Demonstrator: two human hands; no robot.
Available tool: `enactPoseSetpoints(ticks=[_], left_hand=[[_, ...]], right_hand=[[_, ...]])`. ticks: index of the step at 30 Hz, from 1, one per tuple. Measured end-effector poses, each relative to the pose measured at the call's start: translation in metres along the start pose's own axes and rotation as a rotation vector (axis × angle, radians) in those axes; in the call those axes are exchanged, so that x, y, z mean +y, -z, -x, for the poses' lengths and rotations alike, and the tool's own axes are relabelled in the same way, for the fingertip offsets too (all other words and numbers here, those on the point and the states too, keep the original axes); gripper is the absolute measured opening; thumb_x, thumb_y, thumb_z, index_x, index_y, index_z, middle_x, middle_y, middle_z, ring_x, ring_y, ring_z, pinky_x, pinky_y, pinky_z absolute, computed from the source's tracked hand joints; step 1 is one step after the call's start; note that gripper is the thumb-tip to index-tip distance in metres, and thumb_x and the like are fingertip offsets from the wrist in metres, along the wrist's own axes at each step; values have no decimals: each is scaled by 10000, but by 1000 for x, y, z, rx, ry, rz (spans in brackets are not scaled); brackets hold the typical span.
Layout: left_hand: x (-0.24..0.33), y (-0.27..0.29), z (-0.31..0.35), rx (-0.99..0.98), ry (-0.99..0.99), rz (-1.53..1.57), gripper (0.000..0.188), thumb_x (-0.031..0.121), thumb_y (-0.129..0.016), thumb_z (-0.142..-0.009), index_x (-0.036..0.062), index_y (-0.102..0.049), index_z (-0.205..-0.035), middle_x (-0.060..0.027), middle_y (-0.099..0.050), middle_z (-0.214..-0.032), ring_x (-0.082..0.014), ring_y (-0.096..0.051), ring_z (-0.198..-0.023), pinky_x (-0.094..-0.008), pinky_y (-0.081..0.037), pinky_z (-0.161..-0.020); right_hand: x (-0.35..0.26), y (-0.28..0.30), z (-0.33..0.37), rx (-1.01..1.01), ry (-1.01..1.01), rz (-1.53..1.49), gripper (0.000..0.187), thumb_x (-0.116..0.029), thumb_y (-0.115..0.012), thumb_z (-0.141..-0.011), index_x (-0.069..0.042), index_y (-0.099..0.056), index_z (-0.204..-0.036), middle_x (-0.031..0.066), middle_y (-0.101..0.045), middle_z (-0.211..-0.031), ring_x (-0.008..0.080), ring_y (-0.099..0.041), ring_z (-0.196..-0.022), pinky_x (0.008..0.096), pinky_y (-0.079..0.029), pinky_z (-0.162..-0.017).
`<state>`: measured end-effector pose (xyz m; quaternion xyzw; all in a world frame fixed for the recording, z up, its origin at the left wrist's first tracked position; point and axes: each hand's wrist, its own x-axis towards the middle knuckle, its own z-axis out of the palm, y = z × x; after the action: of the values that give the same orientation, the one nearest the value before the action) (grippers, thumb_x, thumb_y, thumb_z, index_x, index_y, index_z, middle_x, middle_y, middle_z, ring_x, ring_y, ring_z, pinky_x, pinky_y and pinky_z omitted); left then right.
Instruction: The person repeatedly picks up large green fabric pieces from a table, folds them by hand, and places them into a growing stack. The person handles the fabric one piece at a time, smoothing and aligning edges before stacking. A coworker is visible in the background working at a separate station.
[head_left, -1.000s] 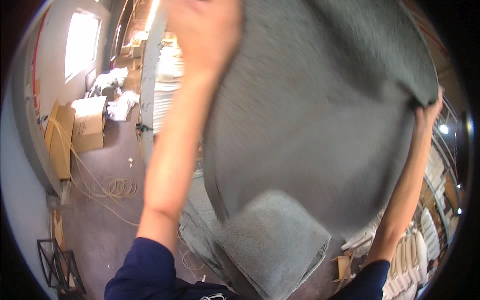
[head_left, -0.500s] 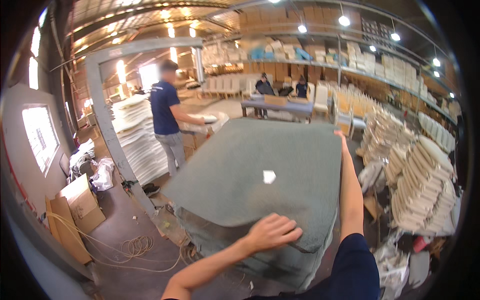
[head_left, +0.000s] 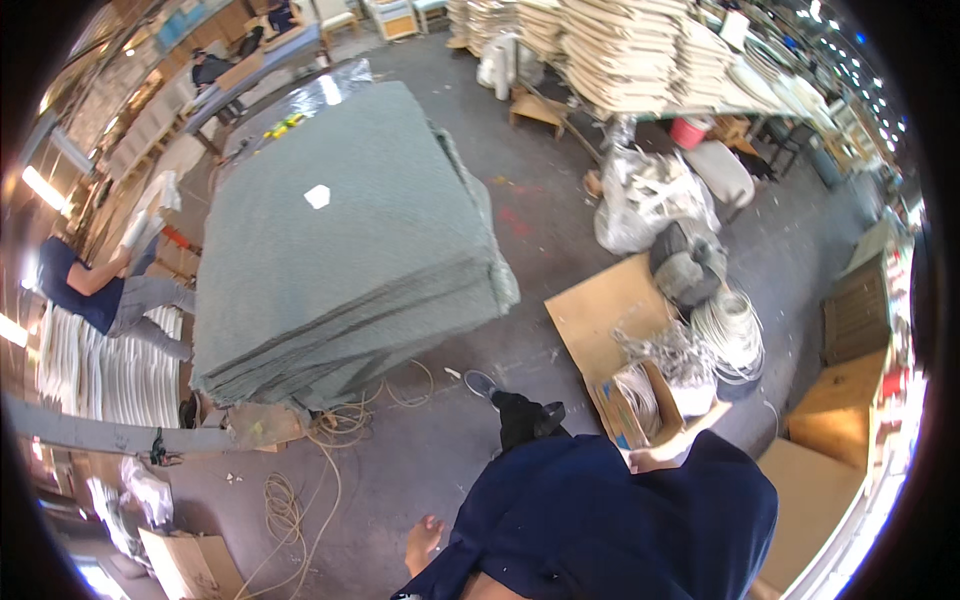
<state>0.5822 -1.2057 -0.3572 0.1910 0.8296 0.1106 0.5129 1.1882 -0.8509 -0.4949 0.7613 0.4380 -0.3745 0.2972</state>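
At the lower edge my left hand (head_left: 424, 540) hangs beside my dark blue shirt, its bent fingers apart and nothing seen in them. My right forearm (head_left: 685, 440) shows past the sleeve, beside a cardboard box (head_left: 655, 400) with a coil of pale cord; the fingers on that side cannot be made out. Ahead to the left stands a tall stack of grey-green fabric-like sheets (head_left: 330, 260), layered edges facing me. A small white scrap (head_left: 317, 196) lies on its top. Both hands are apart from the stack.
A co-worker (head_left: 90, 285) bends at the left by stacked white pieces (head_left: 110, 370). Loose hose (head_left: 285, 505) lies on the floor. To the right are flat cardboard (head_left: 600, 310), a white cord coil (head_left: 728, 335), a clear plastic bag (head_left: 650, 200) and stacked cream pieces (head_left: 620, 50).
Both my hands have left the sheet stack, and the raised top sheet now lies down. My view has swung right and downward. The co-worker at left is now bent over.
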Motion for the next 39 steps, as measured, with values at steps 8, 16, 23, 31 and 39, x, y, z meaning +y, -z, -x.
enactPoseSetpoints(ticks=[8, 16, 23, 31, 39], left_hand=[[87, 66, 24, 93, -105, -316, 505, 429, -574, -996, 99, -637, -1372, -249, -680, -1267, -410, -649, -1200, -509, -521, -982], [136, -28, 38, -348, -280, 46, 302, 301, -632, -1013, 59, -718, -1174, -105, -756, -1002, -182, -697, -930, -336, -543, -823], [158, -117, 39, -119, -15, 346, 248, 261, -573, -1056, 46, -687, -1100, -106, -731, -1073, -124, -655, -998, -300, -516, -838], [277, -140, 1, -80, -175, -233, 385, 275, -416, -1056, 33, -680, -1196, -235, -676, -1264, -415, -622, -1216, -472, -475, -1007], [392, -149, -31, 92, -147, 58, 472, 417, -366, -1093, 48, -659, -1118, -237, -677, -1121, -429, -646, -1052, -451, -488, -930]], right_hand=[[96, -118, 14, -141, 91, -172, 335, -360, -595, -930, -63, -750, -908, 114, -685, -743, 251, -663, -652, 421, -533, -597], [-102, 120, 216, -271, 912, -418, 378, -317, -748, -934, -76, -713, -1223, 19, -727, -1004, 104, -670, -799, 312, -557, -691], [-82, 122, 197, -14, 1028, -108, 254, -306, -735, -894, -134, -742, -1081, 106, -721, -964, 302, -688, -918, 420, -526, -819], [-96, 184, 131, -42, 772, -90, 290, -339, -494, -1054, -78, -619, -1049, 216, -690, -978, 447, -654, -976, 534, -502, -827], [-114, 260, 96, -82, 871, -304, 369, -379, -471, -1079, -61, -653, -1030, 199, -694, -897, 438, -667, -900, 523, -505, -797]])
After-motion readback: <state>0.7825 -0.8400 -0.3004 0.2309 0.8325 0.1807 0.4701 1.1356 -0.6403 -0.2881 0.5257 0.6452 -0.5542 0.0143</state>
